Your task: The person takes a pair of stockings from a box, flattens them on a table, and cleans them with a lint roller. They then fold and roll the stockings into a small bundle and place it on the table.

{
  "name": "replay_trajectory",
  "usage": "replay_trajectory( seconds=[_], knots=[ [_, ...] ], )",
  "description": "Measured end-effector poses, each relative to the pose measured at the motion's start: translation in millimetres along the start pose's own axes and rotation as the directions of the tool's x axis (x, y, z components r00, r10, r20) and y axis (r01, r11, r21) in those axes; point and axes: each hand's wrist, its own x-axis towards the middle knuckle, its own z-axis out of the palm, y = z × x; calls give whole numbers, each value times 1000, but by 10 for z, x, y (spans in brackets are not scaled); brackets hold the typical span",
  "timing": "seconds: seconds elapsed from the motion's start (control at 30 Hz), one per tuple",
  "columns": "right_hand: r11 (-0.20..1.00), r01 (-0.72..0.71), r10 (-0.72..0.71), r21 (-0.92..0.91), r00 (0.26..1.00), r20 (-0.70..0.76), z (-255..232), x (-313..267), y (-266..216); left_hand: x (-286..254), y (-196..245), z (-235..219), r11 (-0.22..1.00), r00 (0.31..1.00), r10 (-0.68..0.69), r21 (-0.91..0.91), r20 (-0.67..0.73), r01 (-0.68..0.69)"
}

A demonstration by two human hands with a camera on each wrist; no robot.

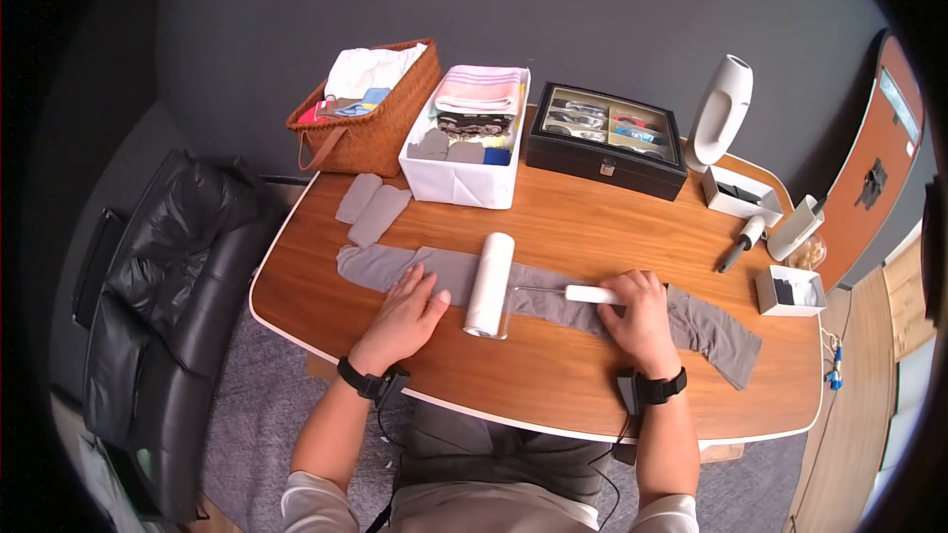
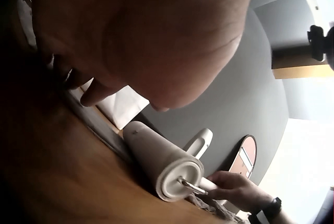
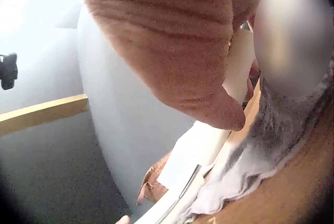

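A long, thin grey garment, rumpled toward its right end, stretches across the wooden table. My left hand rests on its left part, fingers extended and palm down. Across the garment's middle lies a lint roller with a wide white roll and a bent metal rod. Its white handle is gripped by my right hand, thumb and fingers curled around it. In the left wrist view the end of the white roll faces the camera.
Folded grey cloths lie at the table's left. Behind stand a wicker basket, a white fabric box and a black glasses case. At right are a white appliance, a smaller roller and a small box.
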Motion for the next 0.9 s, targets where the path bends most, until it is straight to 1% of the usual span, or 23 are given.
replay_trajectory(
  seconds=[0.1,0.2,0.23,0.3,0.37,0.43,0.47,0.53,0.63,0.7,0.8,0.9],
  knots=[
    [999,27,-27,33,999,18,73,1,-113,-10,54,148,974,985,148,-161,-84,-160],
    [999,26,-28,47,999,25,98,-2,-121,-64,335,125,887,985,168,-441,34,-136],
    [999,18,-19,40,1000,25,81,-7,-93,-35,308,153,898,989,142,-426,51,-107],
    [1000,-12,11,13,1000,27,16,-7,-22,6,205,206,942,992,127,-318,28,-112],
    [998,-58,59,-27,998,32,-56,-7,50,5,175,175,969,993,117,-220,18,-110],
    [997,-71,71,-30,997,18,-77,-10,95,-27,176,121,985,994,105,-138,19,-101],
    [997,-76,77,-31,997,11,-75,-9,105,-32,155,114,990,996,94,-111,7,-92],
    [1000,-30,30,1,999,20,-25,-9,63,-36,109,115,996,997,74,-56,-17,-75],
    [999,15,-17,36,999,38,40,-22,-70,-27,41,101,998,997,56,-20,-51,-57],
    [997,8,-13,75,998,61,41,-27,-153,-16,-43,99,996,996,67,-49,-63,-70],
    [998,15,-16,63,1000,24,-2,-20,-82,-8,-79,66,996,995,62,-64,-73,-66],
    [999,-42,43,-19,999,31,-64,-26,78,-1,-117,41,997,994,53,-52,-93,-58]
  ],
)
